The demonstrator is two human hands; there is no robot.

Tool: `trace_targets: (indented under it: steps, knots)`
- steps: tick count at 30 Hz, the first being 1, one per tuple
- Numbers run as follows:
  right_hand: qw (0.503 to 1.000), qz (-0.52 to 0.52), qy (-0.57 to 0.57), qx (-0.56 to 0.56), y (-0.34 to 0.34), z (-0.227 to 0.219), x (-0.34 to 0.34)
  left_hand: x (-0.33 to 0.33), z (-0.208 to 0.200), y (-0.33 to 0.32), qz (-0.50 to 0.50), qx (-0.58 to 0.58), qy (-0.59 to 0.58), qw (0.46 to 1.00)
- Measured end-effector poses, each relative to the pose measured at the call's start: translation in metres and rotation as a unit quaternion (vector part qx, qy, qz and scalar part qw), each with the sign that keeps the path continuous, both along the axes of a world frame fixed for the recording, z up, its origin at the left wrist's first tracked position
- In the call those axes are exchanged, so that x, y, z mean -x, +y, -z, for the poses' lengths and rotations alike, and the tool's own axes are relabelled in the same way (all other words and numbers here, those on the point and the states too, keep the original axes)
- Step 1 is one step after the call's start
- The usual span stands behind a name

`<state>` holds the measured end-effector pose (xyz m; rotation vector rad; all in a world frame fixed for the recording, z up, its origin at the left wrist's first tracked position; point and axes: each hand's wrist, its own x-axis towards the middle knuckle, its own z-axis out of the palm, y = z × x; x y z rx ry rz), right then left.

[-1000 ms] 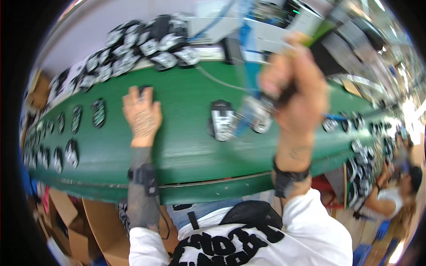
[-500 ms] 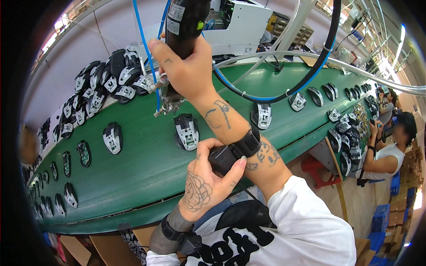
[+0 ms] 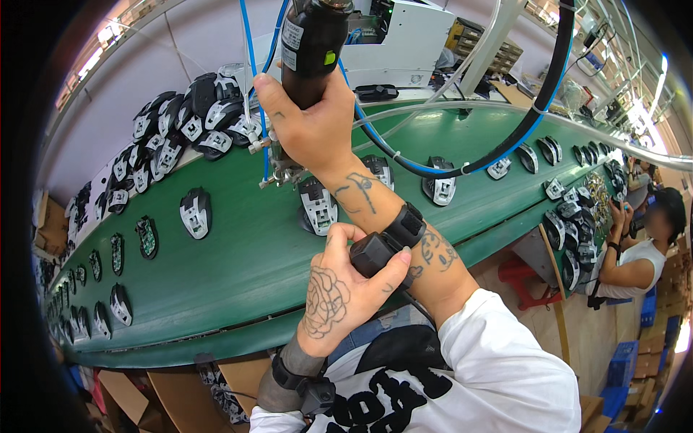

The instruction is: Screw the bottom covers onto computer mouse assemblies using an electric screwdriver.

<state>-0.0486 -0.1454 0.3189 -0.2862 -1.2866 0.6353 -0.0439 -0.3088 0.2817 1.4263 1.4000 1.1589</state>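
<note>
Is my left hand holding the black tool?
No, your right hand holds the black tool, while your left hand grasps a small black wrist-mounted box.

One left hand (image 3: 336, 289) and one right hand (image 3: 310, 126) show, with one black power tool (image 3: 312, 54) and two black wrist boxes (image 3: 370, 254). One green desk (image 3: 245, 289) carries four mouse shells (image 3: 195, 213) along its middle, one partly hidden by a forearm. At left, at least four circuit boards (image 3: 146, 237) and three more shells (image 3: 121, 304) are distinct; farther ones are too small to count. Two piles (image 3: 206, 114) of shells, one red stool (image 3: 516, 278) and two other people (image 3: 632, 270) are visible.
</note>
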Motion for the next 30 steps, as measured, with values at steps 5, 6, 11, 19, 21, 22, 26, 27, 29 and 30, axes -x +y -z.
trace_targets:
  steps: [5, 6, 11, 19, 21, 22, 26, 27, 29, 30]
  knots:
    - [0.990, -0.113, -0.029, 0.076, -0.004, 0.004, -0.005, 0.005, 0.012, -0.001, -0.006, -0.034, 0.046, 0.998]
    - [0.983, -0.153, -0.033, 0.099, -0.009, 0.001, -0.007, 0.007, 0.015, -0.002, -0.004, -0.050, 0.068, 0.996]
    - [0.974, -0.195, -0.023, 0.112, -0.022, -0.009, -0.011, 0.009, 0.012, -0.004, -0.004, -0.051, 0.084, 0.995]
    - [0.946, -0.287, -0.020, 0.152, -0.039, -0.018, -0.016, 0.015, 0.013, -0.010, 0.006, -0.069, -0.016, 0.997]
    - [0.943, -0.293, -0.030, 0.156, -0.039, -0.018, -0.015, 0.016, 0.012, -0.008, 0.001, -0.088, 0.009, 0.996]
    - [0.948, -0.281, -0.041, 0.144, -0.039, -0.018, -0.013, 0.016, 0.011, -0.008, 0.002, -0.108, 0.036, 0.993]
    - [0.947, -0.291, -0.020, 0.136, -0.039, -0.016, -0.011, 0.011, 0.013, -0.012, 0.004, -0.108, 0.046, 0.993]
    - [0.946, -0.292, -0.021, 0.137, -0.038, -0.015, -0.012, 0.010, 0.015, -0.011, 0.003, -0.107, 0.045, 0.993]
    - [0.949, -0.284, -0.023, 0.135, -0.037, -0.014, -0.013, 0.009, 0.019, -0.011, -0.013, -0.120, 0.065, 0.991]
    - [0.950, -0.280, -0.021, 0.139, -0.037, -0.015, -0.013, 0.010, 0.018, -0.010, -0.014, -0.119, 0.064, 0.991]
